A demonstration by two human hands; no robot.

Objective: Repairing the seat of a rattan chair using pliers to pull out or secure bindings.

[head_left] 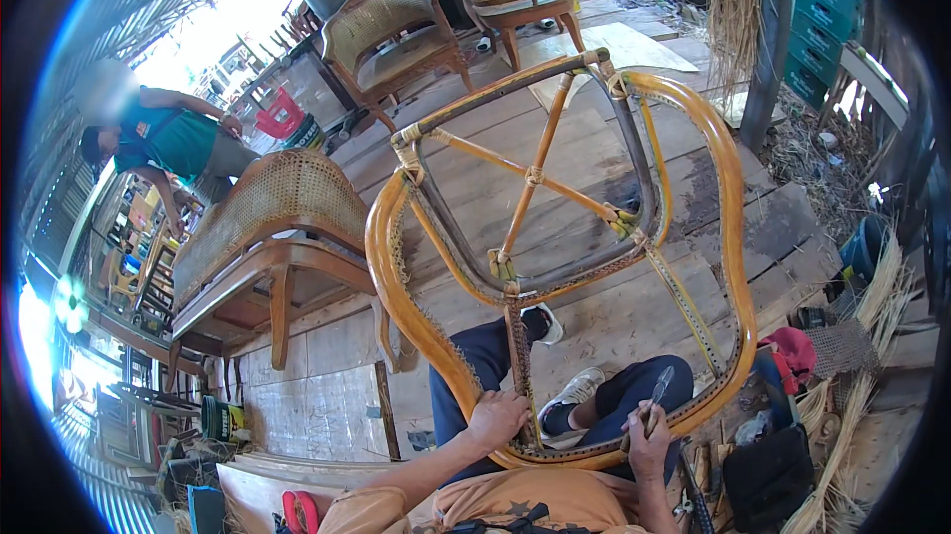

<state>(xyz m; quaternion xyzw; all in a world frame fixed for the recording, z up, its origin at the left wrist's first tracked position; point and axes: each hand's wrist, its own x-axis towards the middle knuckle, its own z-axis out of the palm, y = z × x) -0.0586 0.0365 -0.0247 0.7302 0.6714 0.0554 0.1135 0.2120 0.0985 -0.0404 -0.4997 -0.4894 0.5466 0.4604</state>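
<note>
A rattan chair frame [735,207] with glossy curved poles lies across my lap, tilted away from me. Its dark inner frame carries crossed thin poles, bound with pale cane where they meet. Small holes or tack marks run along the frame's inner edges, with short frayed ends at the left side. My left hand [498,420] is closed over the frame's lower left, by the foot of the dark upright. In my right hand [649,443] is a pointed metal hand tool [662,385], tip up, beside the frame's lower right edge. Its exact kind is unclear.
Woven-cane chairs stand at the left [267,197] and far side. A person in a green shirt [193,138] bends at far left. Green crates [824,19] are stacked by a post [768,49]. Loose fibre strands [862,356] and a black bag [768,482] lie at right.
</note>
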